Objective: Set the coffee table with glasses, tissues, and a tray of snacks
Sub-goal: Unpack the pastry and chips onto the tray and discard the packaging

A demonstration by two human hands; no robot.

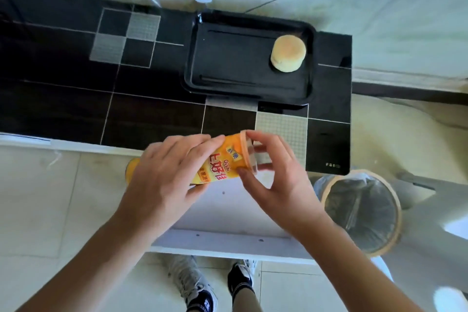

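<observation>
Snack canister lies sideways, left hand fingers wrapped around it, right hand fingers pinching its clear lid.

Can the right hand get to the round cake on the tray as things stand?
Probably not right away: the right hand pinches the clear lid of the snack canister, which the left hand grips. Otherwise the way looks free; the cake sits uncovered on the black tray.

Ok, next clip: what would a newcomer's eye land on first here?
The bright orange snack can, held sideways in mid-frame: the left hand grips its body while the right hand holds its clear lid. Behind, a round cake sits alone in the black tray on the tiled table.
</observation>
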